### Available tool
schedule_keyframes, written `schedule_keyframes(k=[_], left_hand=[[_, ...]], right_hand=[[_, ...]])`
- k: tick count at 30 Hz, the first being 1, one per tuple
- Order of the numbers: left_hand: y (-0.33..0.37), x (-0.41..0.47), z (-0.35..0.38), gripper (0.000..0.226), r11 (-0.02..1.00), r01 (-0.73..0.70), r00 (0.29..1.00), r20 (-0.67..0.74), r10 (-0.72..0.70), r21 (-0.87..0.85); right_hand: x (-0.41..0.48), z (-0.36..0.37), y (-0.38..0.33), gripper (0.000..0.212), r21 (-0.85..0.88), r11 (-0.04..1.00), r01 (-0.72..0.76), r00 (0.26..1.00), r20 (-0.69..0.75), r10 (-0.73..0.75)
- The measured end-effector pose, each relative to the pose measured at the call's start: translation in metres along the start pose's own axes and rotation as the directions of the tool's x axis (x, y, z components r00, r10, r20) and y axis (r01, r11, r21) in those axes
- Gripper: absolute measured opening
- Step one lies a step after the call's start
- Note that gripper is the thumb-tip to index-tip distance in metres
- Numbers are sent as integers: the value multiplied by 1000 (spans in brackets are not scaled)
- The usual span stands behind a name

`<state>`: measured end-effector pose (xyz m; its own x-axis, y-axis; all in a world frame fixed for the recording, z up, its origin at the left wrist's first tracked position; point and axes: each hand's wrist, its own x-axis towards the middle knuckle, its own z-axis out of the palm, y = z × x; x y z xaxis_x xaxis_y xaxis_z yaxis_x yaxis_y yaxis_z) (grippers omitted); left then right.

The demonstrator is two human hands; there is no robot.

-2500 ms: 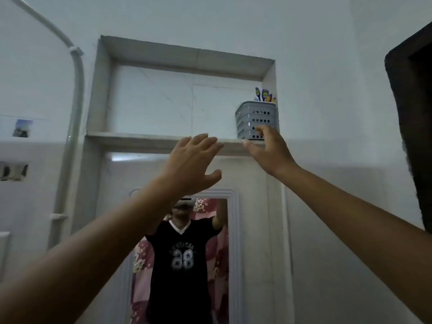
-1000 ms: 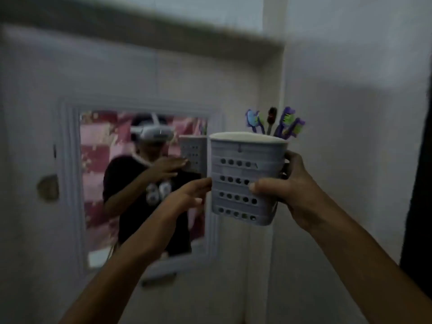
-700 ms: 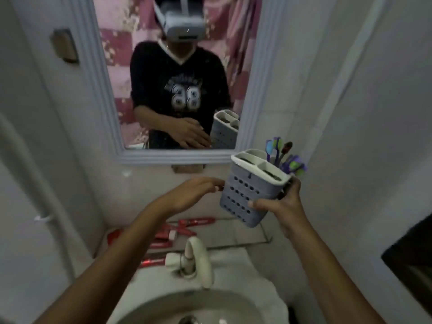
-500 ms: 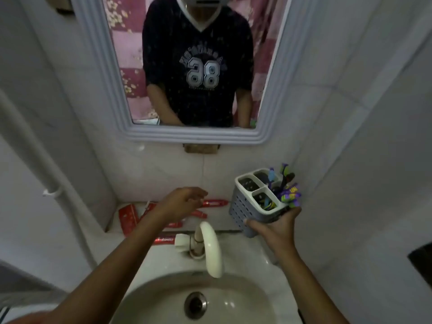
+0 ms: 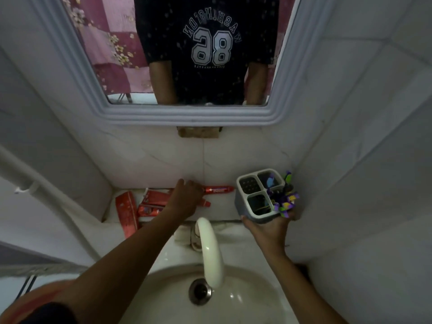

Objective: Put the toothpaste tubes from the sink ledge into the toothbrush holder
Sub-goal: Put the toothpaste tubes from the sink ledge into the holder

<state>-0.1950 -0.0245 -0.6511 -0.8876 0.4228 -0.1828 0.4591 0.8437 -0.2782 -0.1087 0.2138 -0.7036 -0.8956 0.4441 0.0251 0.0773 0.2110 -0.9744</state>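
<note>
Several red toothpaste tubes lie on the white ledge (image 5: 222, 206) behind the sink. One tube (image 5: 218, 189) lies along the back wall, a flattened one (image 5: 126, 211) is at the left, and others (image 5: 152, 198) are piled between. My left hand (image 5: 184, 198) rests palm down on the pile, its fingers over the near end of the back tube; whether it grips is hidden. My right hand (image 5: 268, 226) holds the grey three-compartment toothbrush holder (image 5: 242, 204) from below at the ledge's right end. Purple and green toothbrushes (image 5: 285, 199) stick out of its right compartment.
A cream faucet (image 5: 209, 249) arches from the ledge edge over the sink basin (image 5: 252, 298) and its drain (image 5: 198, 292). A grey-framed mirror (image 5: 187, 116) hangs on the tiled wall above. A white pipe (image 5: 46, 197) runs down the left wall.
I took the holder down from the high shelf with my right hand and lowered it to the ledge. My left hand dropped onto the toothpaste tubes. The view tilted down to the sink.
</note>
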Motion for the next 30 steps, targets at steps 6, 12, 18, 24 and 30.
schedule_keyframes(k=[6, 12, 18, 24, 30], left_hand=[[-7, 5, -8, 30, 996, -81, 984, -160, 74, -39], [-11, -11, -81, 30, 956, -226, 882, -456, 121, -184], [35, 8, -163, 25, 938, -277, 934, -171, 314, 207], [45, 35, -176, 21, 914, -276, 948, -70, 309, 299], [-5, 18, -142, 21, 966, -139, 973, -213, 92, -216]], right_hand=[[5, -2, 2, 112, -3, 1000, -20, 1000, 5, 20], [6, -1, 0, 119, 70, 997, 10, 1000, 29, -12], [10, -2, 4, 127, 57, 998, 33, 999, 27, -35], [13, -4, 7, 130, 32, 999, 18, 998, 53, -20], [17, -5, 17, 133, -26, 1000, -1, 999, 53, 2]])
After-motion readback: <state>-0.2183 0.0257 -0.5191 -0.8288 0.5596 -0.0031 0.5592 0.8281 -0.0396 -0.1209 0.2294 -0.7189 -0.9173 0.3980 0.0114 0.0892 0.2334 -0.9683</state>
